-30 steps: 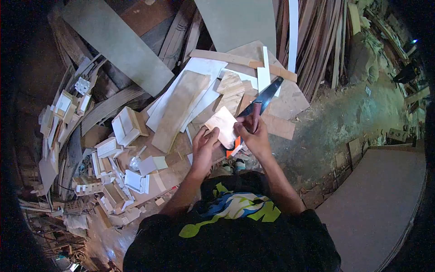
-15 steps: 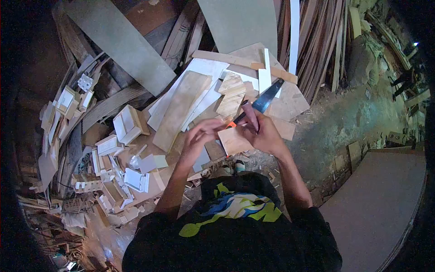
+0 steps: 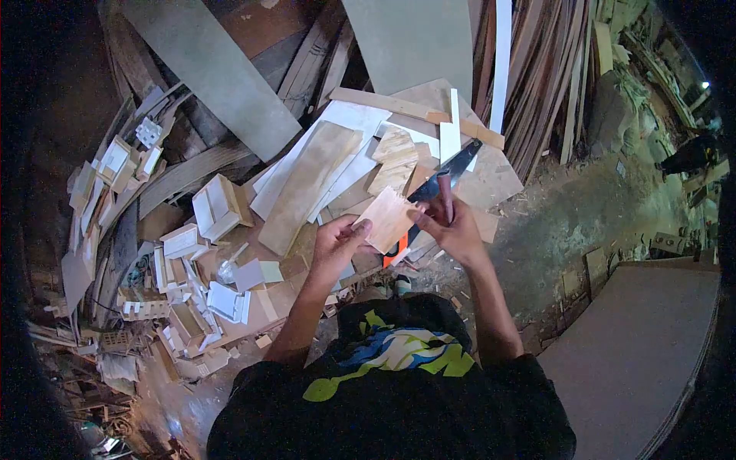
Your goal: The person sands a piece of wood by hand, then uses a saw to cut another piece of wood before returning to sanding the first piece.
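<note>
Board (image 3: 389,218) pinched in left grip (image 3: 337,241); right grip (image 3: 452,226) closed round saw (image 3: 452,165); best brace board firm, start strokes slow.

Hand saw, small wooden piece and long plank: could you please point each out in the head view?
hand saw (image 3: 452,167): head view, on the dark blade.
small wooden piece (image 3: 386,217): head view, middle of its pale face.
long plank (image 3: 310,188): head view, middle of its top face.

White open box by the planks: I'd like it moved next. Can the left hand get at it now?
Likely yes for reach: the white box lies uncovered, nothing between. But the left hand is holding a small wood piece.
</note>
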`<state>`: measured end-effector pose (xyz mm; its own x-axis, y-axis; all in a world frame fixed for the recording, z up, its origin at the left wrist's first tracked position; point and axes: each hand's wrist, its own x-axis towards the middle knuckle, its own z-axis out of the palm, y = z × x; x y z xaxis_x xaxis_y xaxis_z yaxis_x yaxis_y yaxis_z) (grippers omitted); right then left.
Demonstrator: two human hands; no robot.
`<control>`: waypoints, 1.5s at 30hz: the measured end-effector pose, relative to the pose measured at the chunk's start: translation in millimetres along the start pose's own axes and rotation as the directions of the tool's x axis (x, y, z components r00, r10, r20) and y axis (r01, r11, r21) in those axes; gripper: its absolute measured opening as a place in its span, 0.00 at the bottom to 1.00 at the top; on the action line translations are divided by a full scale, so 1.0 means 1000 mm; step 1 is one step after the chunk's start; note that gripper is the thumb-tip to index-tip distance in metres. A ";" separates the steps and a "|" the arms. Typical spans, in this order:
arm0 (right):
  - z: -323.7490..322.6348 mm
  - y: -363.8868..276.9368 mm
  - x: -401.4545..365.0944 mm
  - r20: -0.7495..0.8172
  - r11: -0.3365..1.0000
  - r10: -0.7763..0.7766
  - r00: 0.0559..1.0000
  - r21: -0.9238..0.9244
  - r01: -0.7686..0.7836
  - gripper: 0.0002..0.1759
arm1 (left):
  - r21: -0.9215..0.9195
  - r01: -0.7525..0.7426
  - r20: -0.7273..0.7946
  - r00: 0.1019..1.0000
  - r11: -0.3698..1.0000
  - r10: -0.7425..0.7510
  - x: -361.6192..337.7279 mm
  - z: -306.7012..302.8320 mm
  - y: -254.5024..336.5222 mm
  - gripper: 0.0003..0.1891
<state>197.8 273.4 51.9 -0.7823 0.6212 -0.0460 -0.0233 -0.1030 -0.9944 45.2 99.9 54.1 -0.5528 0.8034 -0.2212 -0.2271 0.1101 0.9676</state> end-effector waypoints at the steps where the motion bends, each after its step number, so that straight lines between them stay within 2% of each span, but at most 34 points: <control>1: 0.003 0.004 -0.001 -0.010 1.000 -0.002 1.000 0.006 0.002 0.10 | 0.003 0.004 -0.013 1.000 1.000 -0.004 -0.001 0.001 0.001 0.17; 4: 0.010 0.003 0.000 -0.008 0.999 -0.025 1.000 -0.023 0.025 0.11 | 0.146 0.023 0.006 1.000 0.989 -0.024 0.003 -0.007 0.000 0.17; 6: 0.013 -0.005 -0.004 0.017 0.998 -0.020 1.000 -0.062 0.021 0.12 | 0.415 -0.027 0.135 0.990 0.910 -0.032 0.004 -0.009 0.020 0.15; 7: 0.013 -0.004 -0.004 0.056 0.990 -0.031 0.998 -0.139 0.039 0.12 | 0.535 -0.064 0.196 0.979 0.843 -0.050 0.003 -0.009 0.028 0.15; 9: 0.014 -0.001 -0.003 0.138 0.954 -0.046 0.989 -0.287 0.085 0.13 | 0.323 -0.010 0.248 0.966 0.946 -0.074 0.005 -0.006 0.016 0.14; 10: 0.014 -0.002 -0.003 0.125 0.949 -0.068 0.990 -0.298 0.103 0.15 | 0.209 0.021 0.276 0.958 0.978 -0.080 0.006 -0.005 0.009 0.14; 12: 0.016 -0.008 0.000 0.100 0.937 -0.114 0.988 -0.319 0.141 0.19 | 0.243 -0.106 0.222 0.974 0.964 0.051 0.008 -0.004 0.000 0.14; 15: 0.009 -0.016 0.009 -0.091 0.952 -0.118 0.989 -0.294 0.087 0.13 | 0.298 -0.228 0.059 0.974 0.927 0.220 0.010 0.002 -0.014 0.13; 16: 0.010 -0.018 0.009 -0.080 0.933 -0.129 0.988 -0.347 0.094 0.14 | 0.321 -0.254 -0.008 0.963 0.912 0.271 0.008 0.003 -0.017 0.13; 18: 0.013 -0.023 0.008 -0.058 0.887 -0.146 0.988 -0.449 0.104 0.15 | 0.339 -0.318 -0.041 0.935 0.885 0.352 0.007 0.006 -0.018 0.12; 21: 0.030 -0.029 -0.007 0.081 0.750 -0.285 0.955 -0.602 0.274 0.17 | 0.374 -0.381 -0.080 0.895 0.845 0.439 0.010 0.009 -0.025 0.10; 24: 0.048 -0.028 -0.007 0.157 0.598 -0.433 0.888 -0.687 0.413 0.21 | 0.430 -0.459 -0.089 0.835 0.777 0.543 0.012 0.010 -0.033 0.08; 25: 0.044 -0.022 -0.002 0.110 0.651 -0.409 0.906 -0.661 0.374 0.23 | 0.452 -0.489 -0.087 0.808 0.746 0.582 0.012 0.011 -0.034 0.07; 28: 0.049 -0.015 0.013 0.067 0.691 -0.457 0.887 -0.601 0.402 0.23 | 0.546 -0.352 -0.150 0.851 0.760 0.503 0.010 0.017 -0.027 0.05; 29: 0.054 -0.018 0.007 0.109 0.669 -0.495 0.862 -0.586 0.457 0.22 | 0.557 -0.376 -0.143 0.835 0.741 0.531 0.011 0.017 -0.025 0.05; 31: 0.054 -0.021 0.010 0.092 0.667 -0.526 0.846 -0.572 0.477 0.21 | 0.574 -0.422 -0.121 0.804 0.701 0.583 0.012 0.017 -0.023 0.04; 33: 0.047 -0.012 0.021 -0.002 0.709 -0.408 0.913 -0.630 0.316 0.18 | 0.552 -0.423 -0.129 0.808 0.719 0.574 0.013 0.022 -0.019 0.05; 37: 0.040 -0.011 0.033 -0.031 0.751 -0.315 0.948 -0.620 0.229 0.17 | 0.565 -0.399 -0.143 0.815 0.722 0.562 0.019 0.020 -0.026 0.06; 40: 0.047 -0.006 0.038 -0.113 0.794 -0.464 0.879 -0.492 0.356 0.18 | 0.560 -0.395 -0.166 0.808 0.728 0.566 0.021 0.020 -0.030 0.06; 42: 0.053 -0.010 0.044 -0.081 0.743 -0.574 0.815 -0.469 0.477 0.19 | 0.552 -0.384 -0.195 0.803 0.740 0.563 0.023 0.017 -0.035 0.06; 44: 0.063 -0.017 0.038 -0.010 0.732 -0.554 0.832 -0.483 0.481 0.19 | 0.543 -0.377 -0.215 0.802 0.750 0.558 0.022 0.013 -0.037 0.06; 45: 0.070 -0.022 0.026 0.044 0.742 -0.478 0.877 -0.515 0.430 0.19 | 0.536 -0.379 -0.218 0.801 0.754 0.557 0.020 0.011 -0.038 0.06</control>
<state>134.5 237.1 79.2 -0.7024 0.5603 0.4389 -0.0332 0.5903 -0.8065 51.3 118.1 14.0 -0.7445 0.5772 0.3356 0.4680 0.0926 0.8789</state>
